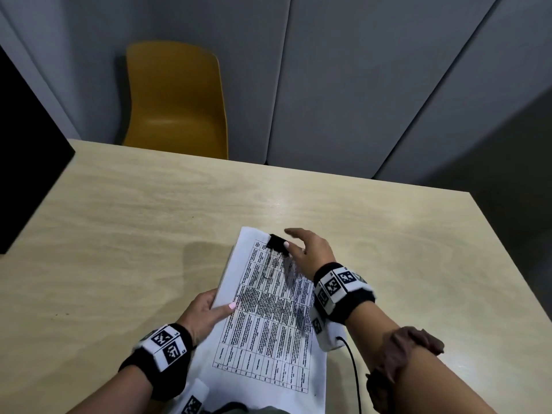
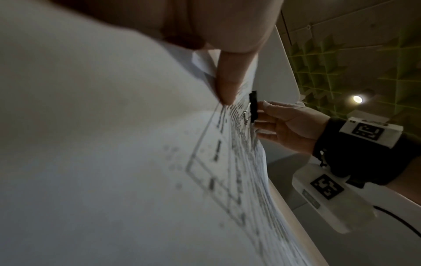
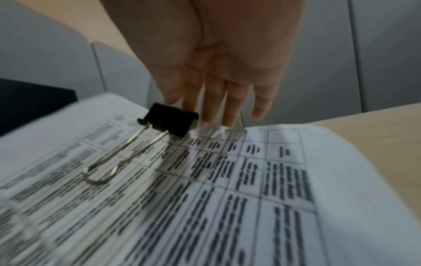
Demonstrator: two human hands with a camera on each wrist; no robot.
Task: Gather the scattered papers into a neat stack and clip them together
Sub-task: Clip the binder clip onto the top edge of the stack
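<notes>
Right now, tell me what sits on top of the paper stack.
A black binder clip bites the far edge of the paper stack, its wire handle folded flat on the top sheet. The left hand pinches the side edge. Sheets beneath are covered.

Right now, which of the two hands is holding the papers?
The left hand: its thumb pinches the paper stack at its left edge. The right hand has straight fingers beside the black binder clip.

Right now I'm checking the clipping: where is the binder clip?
In the head view the binder clip grips the far edge of the paper stack, just left of the right hand.
</notes>
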